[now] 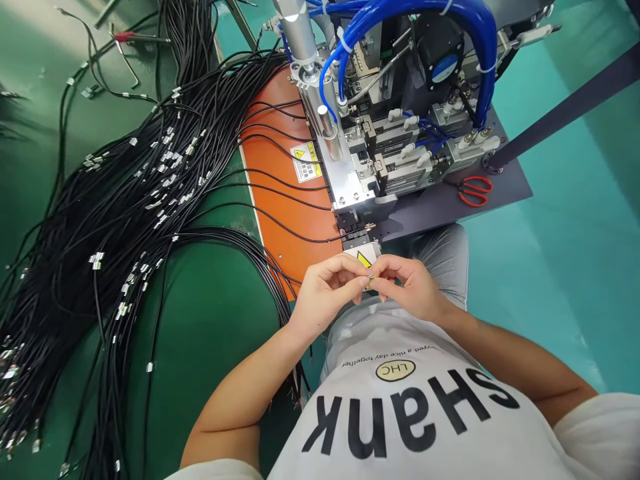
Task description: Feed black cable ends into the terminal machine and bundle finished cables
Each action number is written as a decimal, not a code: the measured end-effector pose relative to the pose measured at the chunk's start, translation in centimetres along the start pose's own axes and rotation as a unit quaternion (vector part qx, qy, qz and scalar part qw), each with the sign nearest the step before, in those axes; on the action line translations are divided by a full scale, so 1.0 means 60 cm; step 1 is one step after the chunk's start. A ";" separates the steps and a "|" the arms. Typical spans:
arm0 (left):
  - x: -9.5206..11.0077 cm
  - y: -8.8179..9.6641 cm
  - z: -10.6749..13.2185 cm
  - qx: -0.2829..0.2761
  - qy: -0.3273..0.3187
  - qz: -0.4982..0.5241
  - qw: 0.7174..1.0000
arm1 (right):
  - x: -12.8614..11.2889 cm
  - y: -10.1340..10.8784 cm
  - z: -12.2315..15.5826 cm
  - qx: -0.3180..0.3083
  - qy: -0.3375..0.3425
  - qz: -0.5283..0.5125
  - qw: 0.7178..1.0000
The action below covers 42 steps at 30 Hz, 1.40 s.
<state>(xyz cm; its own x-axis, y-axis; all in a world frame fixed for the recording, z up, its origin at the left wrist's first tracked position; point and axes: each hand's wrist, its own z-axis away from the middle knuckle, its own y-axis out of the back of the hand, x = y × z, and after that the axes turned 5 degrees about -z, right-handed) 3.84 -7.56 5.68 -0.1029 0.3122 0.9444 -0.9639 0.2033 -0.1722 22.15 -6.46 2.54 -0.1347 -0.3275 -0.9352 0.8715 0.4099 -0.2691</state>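
My left hand [327,288] and my right hand [407,285] meet fingertip to fingertip just in front of my chest. Both are pinched closed on a tiny part between them, too small to name. They hover right below the front of a machine [373,167] with a yellow warning label [365,257]. Black cables [280,230] run from the machine's mouth across an orange plate [280,167] to the left.
A big heap of black cables with metal ends [125,220] covers the green table [210,313] on the left. Blue hoses [400,20] arch over the machine. Red scissors [474,191] lie on the machine's grey base at the right.
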 end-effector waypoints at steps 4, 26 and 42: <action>-0.008 -0.001 0.001 0.033 0.014 -0.024 0.999 | 0.000 -0.009 0.002 0.031 0.023 0.028 0.999; -0.018 -0.011 0.003 0.093 -0.016 -0.026 0.995 | 0.005 -0.031 0.000 0.069 0.071 0.069 0.993; -0.018 -0.014 0.005 0.108 0.013 0.007 0.994 | 0.007 -0.030 0.001 0.078 0.070 0.098 0.990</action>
<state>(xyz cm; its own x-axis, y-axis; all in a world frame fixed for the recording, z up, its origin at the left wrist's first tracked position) 4.67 -8.33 4.91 -0.1135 0.3378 0.9344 -0.9929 -0.0038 -0.1192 20.55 -7.38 2.61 -0.0110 -0.1292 -0.9916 0.9478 0.3145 -0.0515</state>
